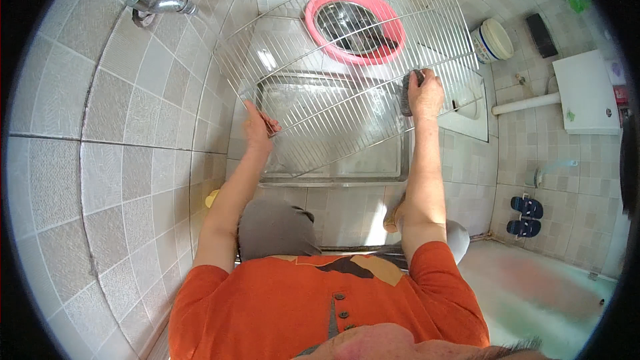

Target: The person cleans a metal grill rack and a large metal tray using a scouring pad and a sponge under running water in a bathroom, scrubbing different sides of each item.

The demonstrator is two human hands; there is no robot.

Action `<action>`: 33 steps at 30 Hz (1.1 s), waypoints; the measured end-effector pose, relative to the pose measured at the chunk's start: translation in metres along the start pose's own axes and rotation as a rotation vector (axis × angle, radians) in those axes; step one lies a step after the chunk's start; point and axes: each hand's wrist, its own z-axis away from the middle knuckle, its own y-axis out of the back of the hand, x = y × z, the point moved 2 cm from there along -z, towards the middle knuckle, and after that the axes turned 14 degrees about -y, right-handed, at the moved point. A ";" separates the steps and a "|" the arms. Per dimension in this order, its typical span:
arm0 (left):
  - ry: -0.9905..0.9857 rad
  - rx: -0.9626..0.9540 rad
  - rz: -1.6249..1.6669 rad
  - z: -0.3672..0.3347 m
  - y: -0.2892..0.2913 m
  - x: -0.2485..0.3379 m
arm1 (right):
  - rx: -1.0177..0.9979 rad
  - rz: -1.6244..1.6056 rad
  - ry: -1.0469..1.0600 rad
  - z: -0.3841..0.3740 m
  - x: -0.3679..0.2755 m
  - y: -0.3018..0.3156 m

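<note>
A large metal wire rack (333,110) is held tilted in front of me, above a shallow metal tray (333,179) on the tiled floor. My left hand (259,125) is closed around the rack's near left edge. In my right hand (427,95) is a dark grey scouring pad (406,93), pressed against the wires on the right side of the rack. Behind the rack stands a pink basin (312,19), seen partly through the wires, with water and something dark in it.
A white bucket (495,40) stands at the far right. A white box (587,92) and a white pipe (527,103) are along the right wall, with dark slippers (527,208) nearby. At the upper left, a metal tap (160,4) juts from the tiled wall.
</note>
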 end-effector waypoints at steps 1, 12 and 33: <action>0.042 0.001 0.003 -0.002 0.000 -0.010 | 0.010 0.019 0.034 -0.004 -0.013 0.010; 0.357 0.109 0.112 0.017 -0.004 -0.103 | -0.059 0.180 0.274 -0.010 -0.106 0.040; 0.379 0.218 0.145 -0.003 0.042 -0.100 | -1.013 -1.095 -0.514 0.000 -0.021 -0.108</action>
